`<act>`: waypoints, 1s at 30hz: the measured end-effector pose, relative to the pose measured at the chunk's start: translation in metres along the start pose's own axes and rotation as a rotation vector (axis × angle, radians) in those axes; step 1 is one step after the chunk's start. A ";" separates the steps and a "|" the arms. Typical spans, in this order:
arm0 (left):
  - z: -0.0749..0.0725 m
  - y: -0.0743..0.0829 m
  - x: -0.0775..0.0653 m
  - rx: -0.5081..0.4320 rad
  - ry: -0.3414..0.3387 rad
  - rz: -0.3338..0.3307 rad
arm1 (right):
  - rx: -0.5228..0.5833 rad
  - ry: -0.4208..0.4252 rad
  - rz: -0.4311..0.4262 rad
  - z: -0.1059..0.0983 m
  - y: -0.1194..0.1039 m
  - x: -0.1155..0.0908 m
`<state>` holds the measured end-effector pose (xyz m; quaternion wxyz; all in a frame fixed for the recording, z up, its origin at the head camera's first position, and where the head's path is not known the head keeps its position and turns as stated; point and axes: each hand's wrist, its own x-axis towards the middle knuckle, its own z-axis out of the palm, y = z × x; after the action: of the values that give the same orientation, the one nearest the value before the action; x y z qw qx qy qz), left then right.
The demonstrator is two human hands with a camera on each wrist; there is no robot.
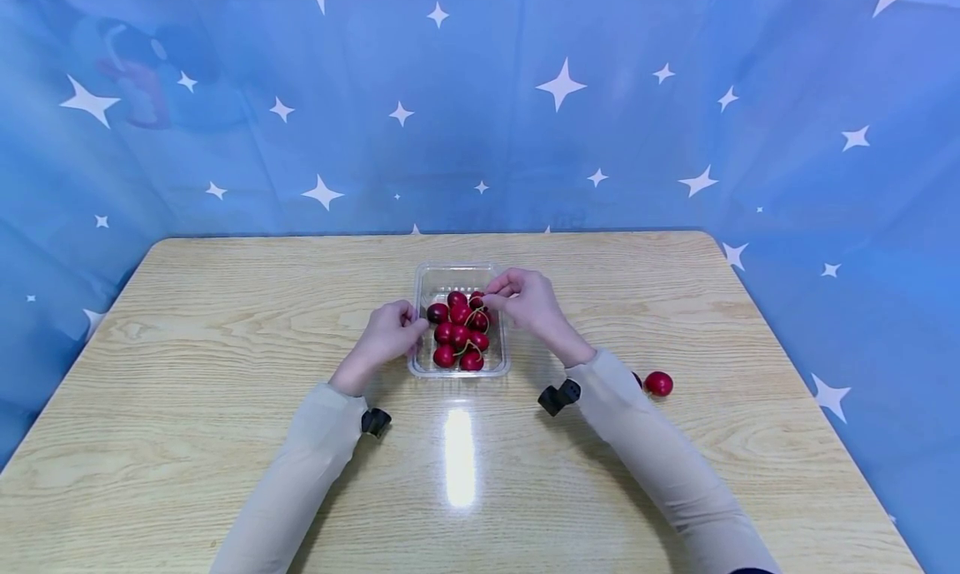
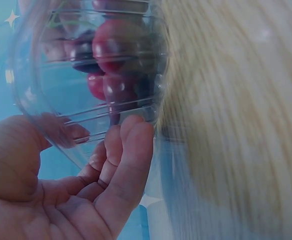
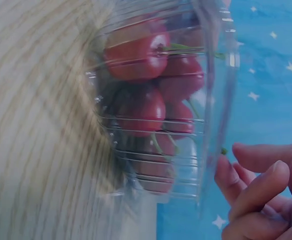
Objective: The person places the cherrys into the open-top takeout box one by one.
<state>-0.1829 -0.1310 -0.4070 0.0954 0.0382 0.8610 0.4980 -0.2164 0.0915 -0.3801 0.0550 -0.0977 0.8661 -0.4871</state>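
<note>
A clear plastic box (image 1: 459,373) of red cherries (image 1: 460,336) with green stems stands on the table. At its left side, my left hand (image 1: 390,334) grips the rim; in the left wrist view the thumb goes over the edge and the curled fingers (image 2: 128,170) lie against the outer wall. Above the right rim, my right hand (image 1: 528,301) pinches a cherry stem between thumb and forefinger. Its green tip (image 3: 224,151) shows at the fingertips in the right wrist view. The cherry (image 1: 477,300) below these fingers is partly hidden, inside the box.
On the wooden table (image 1: 225,349), a loose cherry (image 1: 658,383) lies beside my right forearm, with a second dark one mostly hidden by the sleeve. A blue curtain (image 1: 480,141) with white stars hangs behind the table. Both wrists wear small black cameras (image 1: 376,422).
</note>
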 end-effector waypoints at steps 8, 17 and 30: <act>0.000 -0.001 -0.001 -0.007 -0.001 0.000 | 0.069 0.006 0.017 -0.010 0.003 -0.005; 0.001 -0.002 0.000 -0.010 -0.001 -0.006 | 0.138 0.018 0.017 -0.021 0.006 -0.011; 0.001 -0.001 0.001 0.006 0.000 -0.014 | 0.133 0.053 -0.038 -0.034 0.010 -0.020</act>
<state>-0.1835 -0.1302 -0.4082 0.0986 0.0326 0.8628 0.4947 -0.2049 0.1298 -0.3711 0.0293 -0.0971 0.8309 -0.5471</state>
